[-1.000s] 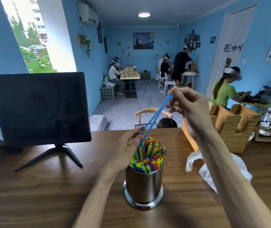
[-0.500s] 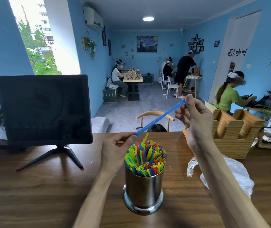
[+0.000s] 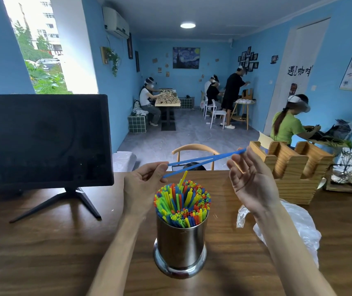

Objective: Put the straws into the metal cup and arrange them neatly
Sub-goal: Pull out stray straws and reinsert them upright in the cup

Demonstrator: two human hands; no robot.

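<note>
A shiny metal cup (image 3: 181, 246) stands on the wooden table (image 3: 42, 253), packed with many coloured straws (image 3: 182, 202); one yellow straw sticks up above the rest. Two blue straws (image 3: 202, 160) are held nearly level above the cup, spread apart at their left ends. My left hand (image 3: 143, 184) pinches the left ends just left of the cup. My right hand (image 3: 252, 180) holds the right ends between thumb and forefinger, palm turned toward me, other fingers spread.
A dark monitor (image 3: 47, 139) on a stand occupies the table's left. A wooden holder (image 3: 292, 169) and a crumpled plastic bag (image 3: 298, 227) lie to the right. A chair back (image 3: 194, 150) rises beyond the table edge. Several people sit and stand in the room behind.
The blue straws have come up out of the cup from steeply slanted to nearly level. My right hand has moved right and lower; my left hand has shifted up to grip the left ends.
</note>
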